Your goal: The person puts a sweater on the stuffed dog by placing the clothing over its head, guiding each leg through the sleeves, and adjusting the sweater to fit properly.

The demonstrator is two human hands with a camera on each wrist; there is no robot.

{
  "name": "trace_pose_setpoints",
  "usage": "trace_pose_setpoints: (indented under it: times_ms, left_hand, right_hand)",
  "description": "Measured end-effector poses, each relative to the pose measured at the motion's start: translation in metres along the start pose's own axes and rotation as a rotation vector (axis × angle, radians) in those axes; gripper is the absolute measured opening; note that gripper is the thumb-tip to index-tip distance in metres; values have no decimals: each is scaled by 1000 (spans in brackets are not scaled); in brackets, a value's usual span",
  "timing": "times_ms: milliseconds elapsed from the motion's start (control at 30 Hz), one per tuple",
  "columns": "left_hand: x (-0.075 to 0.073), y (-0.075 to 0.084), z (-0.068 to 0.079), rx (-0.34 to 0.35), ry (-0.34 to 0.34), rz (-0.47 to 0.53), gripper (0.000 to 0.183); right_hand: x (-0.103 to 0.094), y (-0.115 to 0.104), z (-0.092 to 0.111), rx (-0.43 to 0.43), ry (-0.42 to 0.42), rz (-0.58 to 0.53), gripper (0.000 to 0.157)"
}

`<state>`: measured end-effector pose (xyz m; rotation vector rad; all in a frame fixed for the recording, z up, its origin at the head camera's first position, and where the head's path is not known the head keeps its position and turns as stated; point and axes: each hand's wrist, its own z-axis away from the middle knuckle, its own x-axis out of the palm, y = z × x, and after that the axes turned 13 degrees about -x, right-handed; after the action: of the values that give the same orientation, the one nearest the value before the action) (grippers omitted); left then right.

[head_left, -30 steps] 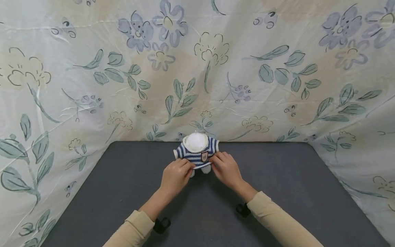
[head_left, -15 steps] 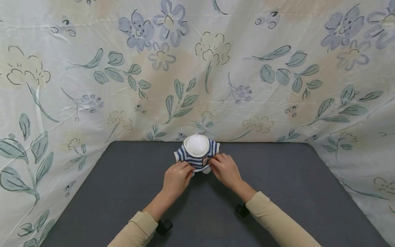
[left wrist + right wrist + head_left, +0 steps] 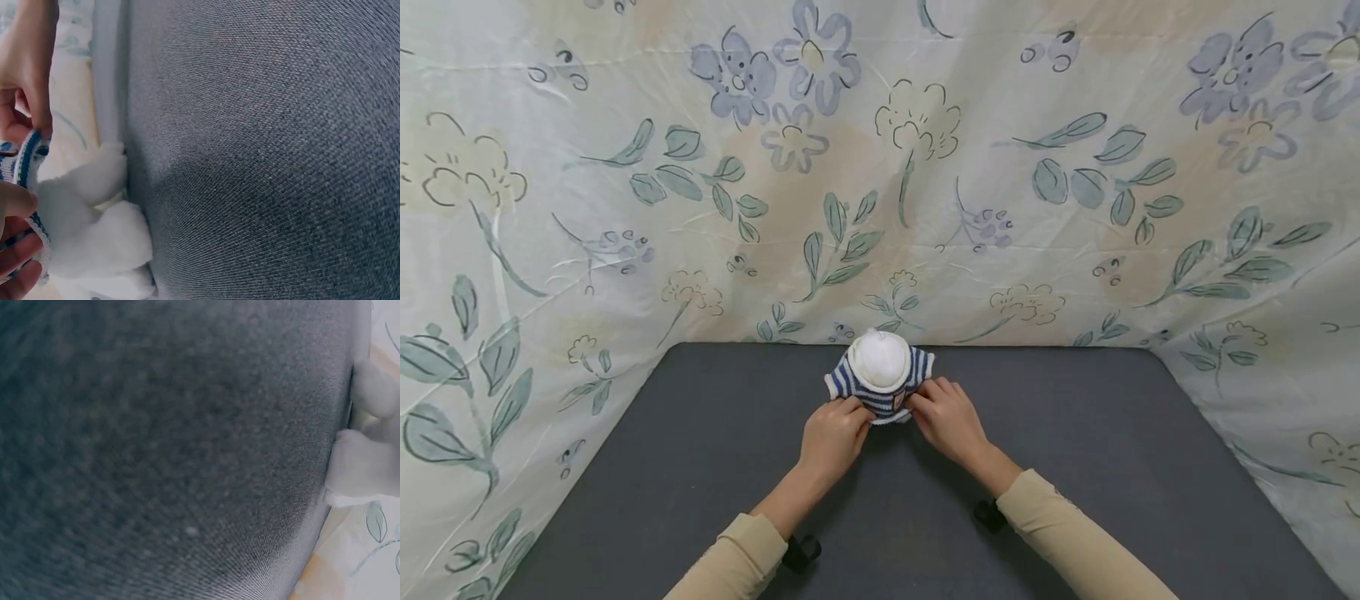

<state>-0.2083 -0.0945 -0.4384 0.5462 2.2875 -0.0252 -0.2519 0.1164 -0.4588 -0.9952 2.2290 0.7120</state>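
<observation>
A white plush toy (image 3: 882, 360) stands near the table's far edge in the head view, wearing a blue-and-white striped knit sweater (image 3: 868, 398) with a small badge on its front. My left hand (image 3: 831, 437) pinches the sweater's hem at one side. At the other side of the hem, my right hand (image 3: 951, 421) pinches the knit close to the badge. In the left wrist view, the toy's white legs (image 3: 106, 234) show below the hem (image 3: 26, 162), between both hands. Only the toy's feet (image 3: 356, 465) appear in the right wrist view; the right hand is outside it.
A dark grey fabric-covered table (image 3: 700, 467) spreads under the arms. Behind it and along its sides hangs a floral curtain (image 3: 880, 183), close to the toy's back. Dark devices (image 3: 801, 552) sit on both wrists.
The toy has tipped slightly toward me, so its head and the hem sit lower in the head view and its feet are mostly covered. Both hands keep their pinch and have lowered slightly.
</observation>
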Motion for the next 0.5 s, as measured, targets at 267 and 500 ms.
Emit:
trace_pose_setpoints:
  times_ms: [267, 500]
  left_hand:
    - [-4, 2, -5, -1, 23, 25, 13]
    - [-21, 6, -14, -25, -7, 15, 10]
  right_hand:
    - [-4, 1, -4, 24, 27, -14, 5]
    - [-17, 6, -13, 43, 43, -23, 13]
